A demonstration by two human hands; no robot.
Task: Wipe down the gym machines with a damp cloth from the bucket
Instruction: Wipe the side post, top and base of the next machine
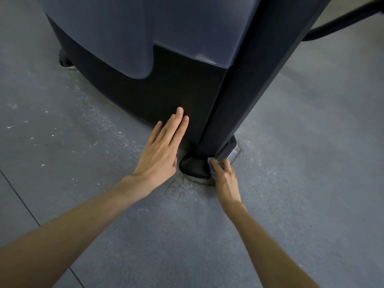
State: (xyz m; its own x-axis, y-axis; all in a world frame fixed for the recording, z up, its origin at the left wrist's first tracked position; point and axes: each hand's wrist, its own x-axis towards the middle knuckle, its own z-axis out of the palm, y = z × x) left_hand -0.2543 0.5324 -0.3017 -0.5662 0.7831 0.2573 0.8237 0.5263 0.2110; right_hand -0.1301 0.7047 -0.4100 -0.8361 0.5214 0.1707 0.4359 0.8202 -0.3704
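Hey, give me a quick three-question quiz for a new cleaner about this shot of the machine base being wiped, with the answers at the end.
1. True or false: the left hand holds the cloth.
2. Where does the right hand press the cloth? A) the grey upper cover B) the black foot at the base corner of the machine C) a handle
3. Fill in: the floor left of the machine is dotted with pale ____.

Key: 1 false, the right hand holds it, the left is open with straight fingers; 2 B; 3 specks.
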